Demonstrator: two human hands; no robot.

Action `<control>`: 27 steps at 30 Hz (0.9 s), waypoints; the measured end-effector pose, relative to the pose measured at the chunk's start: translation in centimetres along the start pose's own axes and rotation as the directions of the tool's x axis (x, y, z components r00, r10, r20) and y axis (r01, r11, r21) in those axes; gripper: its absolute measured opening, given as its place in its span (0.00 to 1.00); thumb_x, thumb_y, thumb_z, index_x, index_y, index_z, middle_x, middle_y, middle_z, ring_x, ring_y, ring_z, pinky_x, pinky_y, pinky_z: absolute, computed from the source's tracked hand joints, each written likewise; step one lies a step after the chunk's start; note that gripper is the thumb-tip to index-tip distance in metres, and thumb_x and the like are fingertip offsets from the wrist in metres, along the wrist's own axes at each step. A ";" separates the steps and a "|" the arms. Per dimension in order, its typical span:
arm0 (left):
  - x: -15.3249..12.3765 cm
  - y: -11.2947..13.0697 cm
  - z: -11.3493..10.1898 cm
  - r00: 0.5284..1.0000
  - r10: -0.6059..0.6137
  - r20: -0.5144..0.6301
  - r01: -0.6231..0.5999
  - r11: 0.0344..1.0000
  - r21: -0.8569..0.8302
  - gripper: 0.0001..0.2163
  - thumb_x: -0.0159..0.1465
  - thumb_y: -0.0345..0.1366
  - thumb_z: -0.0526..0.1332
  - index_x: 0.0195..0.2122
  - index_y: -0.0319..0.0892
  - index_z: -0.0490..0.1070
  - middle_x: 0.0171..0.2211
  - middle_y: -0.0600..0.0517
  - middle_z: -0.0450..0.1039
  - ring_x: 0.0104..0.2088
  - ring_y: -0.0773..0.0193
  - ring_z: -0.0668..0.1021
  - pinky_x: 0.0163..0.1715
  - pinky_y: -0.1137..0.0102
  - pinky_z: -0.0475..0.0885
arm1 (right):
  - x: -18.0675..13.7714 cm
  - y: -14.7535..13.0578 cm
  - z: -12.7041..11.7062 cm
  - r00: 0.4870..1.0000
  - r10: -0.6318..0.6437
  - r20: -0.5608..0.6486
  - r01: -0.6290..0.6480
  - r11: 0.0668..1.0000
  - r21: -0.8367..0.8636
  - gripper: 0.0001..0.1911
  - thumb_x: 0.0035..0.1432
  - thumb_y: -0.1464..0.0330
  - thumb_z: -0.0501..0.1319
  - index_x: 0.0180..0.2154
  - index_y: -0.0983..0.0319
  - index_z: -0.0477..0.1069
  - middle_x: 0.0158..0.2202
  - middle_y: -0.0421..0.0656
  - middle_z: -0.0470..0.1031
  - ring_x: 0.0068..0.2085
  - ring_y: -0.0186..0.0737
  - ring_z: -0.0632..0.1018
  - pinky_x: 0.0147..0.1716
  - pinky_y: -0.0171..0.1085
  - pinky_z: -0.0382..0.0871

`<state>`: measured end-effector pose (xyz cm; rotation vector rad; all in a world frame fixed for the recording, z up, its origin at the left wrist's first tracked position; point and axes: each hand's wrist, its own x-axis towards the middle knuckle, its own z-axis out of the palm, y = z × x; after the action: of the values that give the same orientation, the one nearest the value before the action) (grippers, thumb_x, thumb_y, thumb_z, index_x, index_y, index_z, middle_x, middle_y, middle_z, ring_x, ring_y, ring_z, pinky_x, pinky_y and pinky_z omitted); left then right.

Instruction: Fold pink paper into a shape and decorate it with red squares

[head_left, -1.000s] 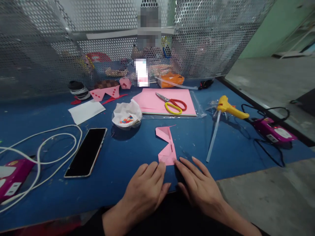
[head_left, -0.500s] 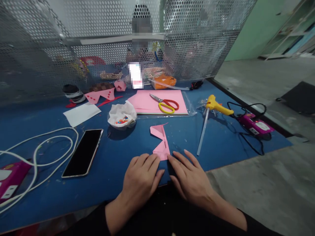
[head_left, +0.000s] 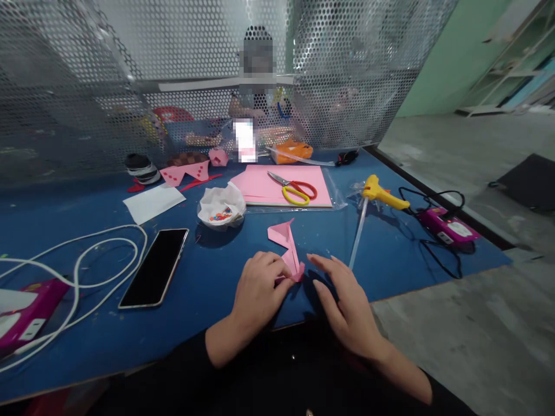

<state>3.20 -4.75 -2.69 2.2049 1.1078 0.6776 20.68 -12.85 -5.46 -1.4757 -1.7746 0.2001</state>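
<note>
A folded piece of pink paper lies on the blue table in front of me, its near end lifted a little. My left hand pinches that near end between thumb and fingers. Just to the right of the paper, my right hand is held apart from it, fingers and thumb spread with nothing in them. Beyond the paper, scissors with red and yellow handles rest on a stack of pink sheets in a clear plastic sleeve.
At left are a phone, a white cable and a magenta power strip. A paper-lined bowl holds small coloured pieces. A yellow glue gun lies right. Behind the perforated metal screen sits another person.
My left hand has gone from lying flat by the paper to pinching and raising its near end. My right hand has come off the paper, to the right. The view has shifted slightly.
</note>
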 end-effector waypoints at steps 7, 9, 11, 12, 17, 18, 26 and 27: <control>0.1 -0.6 -3.8 0.957 -0.287 -0.036 0.211 0.780 -0.589 0.06 0.64 0.37 0.63 0.31 0.42 0.71 0.30 0.53 0.77 0.31 0.66 0.77 0.34 0.71 0.72 | 2.1 -0.5 -0.5 0.954 0.286 -0.086 -0.241 0.907 0.344 0.21 0.67 0.66 0.56 0.60 0.55 0.61 0.58 0.47 0.73 0.58 0.46 0.74 0.59 0.55 0.65; 0.2 -0.5 -5.2 0.878 -0.474 0.064 0.292 0.425 -0.857 0.04 0.63 0.35 0.65 0.31 0.41 0.73 0.29 0.53 0.77 0.30 0.67 0.78 0.32 0.73 0.73 | 3.2 -0.5 -0.1 0.929 0.363 -0.077 -0.290 0.840 0.458 0.22 0.64 0.64 0.59 0.58 0.56 0.63 0.58 0.48 0.73 0.59 0.47 0.73 0.60 0.55 0.64; 0.3 -0.4 -6.5 0.790 -0.587 0.177 0.296 0.112 -0.949 0.03 0.65 0.31 0.62 0.34 0.38 0.75 0.31 0.50 0.79 0.30 0.66 0.79 0.32 0.72 0.76 | 4.2 -0.5 0.6 0.900 0.434 -0.042 -0.337 0.753 0.565 0.24 0.60 0.62 0.63 0.57 0.57 0.64 0.59 0.49 0.72 0.60 0.48 0.72 0.62 0.55 0.62; 0.3 -0.3 -7.1 0.753 -0.623 0.214 0.283 0.013 -0.959 0.05 0.66 0.29 0.59 0.36 0.37 0.75 0.32 0.48 0.80 0.31 0.65 0.80 0.33 0.71 0.77 | 4.6 -0.5 1.1 0.882 0.471 -0.011 -0.365 0.698 0.616 0.26 0.58 0.61 0.65 0.56 0.57 0.64 0.60 0.50 0.71 0.61 0.48 0.71 0.62 0.55 0.62; -0.6 -1.2 -8.4 0.675 -0.684 0.278 0.183 -0.209 -0.961 0.10 0.70 0.29 0.54 0.40 0.37 0.76 0.35 0.46 0.81 0.34 0.62 0.83 0.34 0.69 0.80 | 5.5 -0.7 3.3 0.803 0.557 0.212 -0.480 0.394 0.784 0.28 0.54 0.59 0.69 0.54 0.58 0.66 0.56 0.52 0.74 0.56 0.50 0.76 0.55 0.53 0.71; -0.9 -1.5 -8.4 0.669 -0.688 0.282 0.169 -0.230 -0.959 0.10 0.71 0.30 0.54 0.41 0.38 0.76 0.36 0.46 0.82 0.35 0.62 0.83 0.34 0.70 0.81 | 5.6 -0.8 3.5 0.797 0.552 0.247 -0.495 0.361 0.790 0.28 0.54 0.59 0.69 0.54 0.59 0.66 0.54 0.52 0.76 0.54 0.49 0.77 0.52 0.51 0.73; -3.3 -3.1 -7.6 0.661 -0.692 0.291 0.240 -0.172 -0.955 0.06 0.66 0.31 0.61 0.41 0.38 0.76 0.41 0.45 0.80 0.38 0.63 0.81 0.42 0.69 0.79 | 5.9 -2.6 4.2 0.763 0.550 0.340 -0.540 0.253 0.803 0.31 0.47 0.63 0.72 0.52 0.61 0.68 0.31 0.39 0.77 0.31 0.38 0.78 0.34 0.40 0.75; -3.6 -3.3 -7.5 0.672 -0.694 0.259 0.259 -0.107 -0.960 0.06 0.64 0.31 0.63 0.41 0.38 0.75 0.41 0.46 0.79 0.38 0.63 0.81 0.42 0.69 0.78 | 5.9 -2.7 4.2 0.770 0.554 0.316 -0.520 0.258 0.814 0.30 0.46 0.63 0.72 0.52 0.60 0.68 0.31 0.38 0.77 0.31 0.38 0.78 0.35 0.39 0.74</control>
<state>-5.43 -4.14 -0.26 0.3342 1.0001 1.0188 15.89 -6.94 -3.93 -1.1568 -0.7240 1.2621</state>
